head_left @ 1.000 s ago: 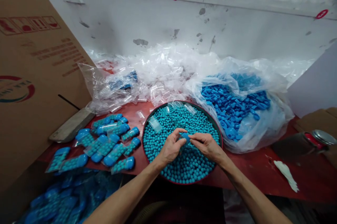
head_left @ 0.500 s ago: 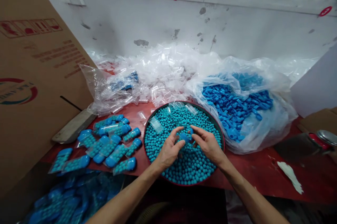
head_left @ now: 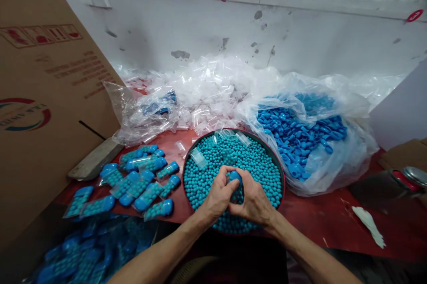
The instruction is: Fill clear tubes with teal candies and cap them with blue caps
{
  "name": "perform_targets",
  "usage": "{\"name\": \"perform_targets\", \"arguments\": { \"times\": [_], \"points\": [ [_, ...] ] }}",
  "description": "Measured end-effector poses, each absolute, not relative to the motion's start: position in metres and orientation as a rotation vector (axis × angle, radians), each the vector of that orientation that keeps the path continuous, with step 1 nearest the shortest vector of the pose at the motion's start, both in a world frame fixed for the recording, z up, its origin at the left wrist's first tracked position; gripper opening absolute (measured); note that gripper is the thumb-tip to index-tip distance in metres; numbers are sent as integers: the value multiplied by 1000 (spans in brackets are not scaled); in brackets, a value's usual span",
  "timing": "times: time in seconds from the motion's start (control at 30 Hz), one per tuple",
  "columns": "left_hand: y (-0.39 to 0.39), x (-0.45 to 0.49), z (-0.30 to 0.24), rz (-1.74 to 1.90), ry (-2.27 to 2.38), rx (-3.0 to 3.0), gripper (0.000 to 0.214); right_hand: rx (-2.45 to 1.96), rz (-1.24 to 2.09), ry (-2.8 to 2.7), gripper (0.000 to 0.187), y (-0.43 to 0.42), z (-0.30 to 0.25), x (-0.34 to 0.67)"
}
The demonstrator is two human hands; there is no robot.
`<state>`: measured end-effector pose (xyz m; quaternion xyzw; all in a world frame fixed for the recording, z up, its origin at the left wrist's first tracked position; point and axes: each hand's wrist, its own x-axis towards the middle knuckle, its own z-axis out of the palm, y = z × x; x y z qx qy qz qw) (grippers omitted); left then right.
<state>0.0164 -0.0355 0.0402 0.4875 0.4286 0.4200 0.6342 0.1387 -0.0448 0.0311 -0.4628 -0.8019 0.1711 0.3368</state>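
My left hand (head_left: 217, 194) and my right hand (head_left: 254, 198) meet over a round tub (head_left: 283, 181) of turquoise beads (head_left: 213, 152). Between them they grip a small clear tube with a blue cap (head_left: 235, 176); turquoise beads show under the cap. My left thumb lies against the cap, and the fingers of my right hand curl round the tube's far and right side. Much of the tube is hidden by the fingers. Loose clear sleeves (head_left: 199, 158) lie on the beads near the tub's far rim.
Filled, blue-capped tubes (head_left: 148, 196) lie left of the tub, with more heaped below the table edge. Behind is a pile of clear sleeves (head_left: 210, 83). A plastic bag of blue caps (head_left: 300, 132) sits at right. A cardboard box (head_left: 50, 97) stands at left.
My hands have come closer together and slightly nearer to me. A blue cap held between the fingertips before now shows on the tube, enclosed by both hands.
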Motion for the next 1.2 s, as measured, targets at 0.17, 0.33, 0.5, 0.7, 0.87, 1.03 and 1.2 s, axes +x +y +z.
{"name": "perform_targets", "arguments": {
  "times": [0.17,0.33,0.5,0.7,0.87,1.03,1.2],
  "points": [
    [-38,22,37,981,1090,1149,21,-1227,346,-2110,68,-47,17,138],
    [-40,12,30,993,1156,1368,15,-1329,419,-2197,75,-56,14,129],
    [-37,-49,38,958,1436,1589,26,-1354,571,-2376,79,-57,28,129],
    [-34,-132,46,665,2204,1779,40,-1341,661,-2341,34,-43,21,152],
    [-23,-106,45,809,2262,2010,38,-1298,583,-2162,23,-17,26,176],
    [10,-37,32,785,1742,2034,34,-1627,240,-1846,27,35,37,251],
    [40,4,10,659,1668,2065,39,-1840,398,-2010,30,68,22,297]
  ]
}}
